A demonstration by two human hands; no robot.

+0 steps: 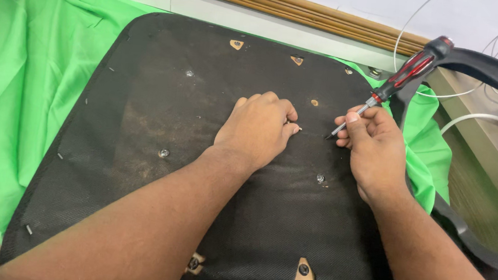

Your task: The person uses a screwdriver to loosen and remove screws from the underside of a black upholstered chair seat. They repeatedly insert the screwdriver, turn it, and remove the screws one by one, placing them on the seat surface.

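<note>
Across the bench lies a green cloth (19,90), likely there to cushion the upturned black seat base (143,119) resting flat on it, screw points facing up. On that base the left hand (259,129) is curled, fingertips pinching something small, perhaps a screw. Just beside it the right hand (374,146) grips a red-handled screwdriver (395,84) low on the shaft, tilting its tip toward that spot.

The black panel (143,119) lies broad and flat, open to the left of the left hand (259,129). Only low bolt heads (164,153) dot it. Between the hands runs a narrow gap, crossed by the screwdriver (395,81). A black armrest (495,71) and white cables (479,118) crowd the right side.
</note>
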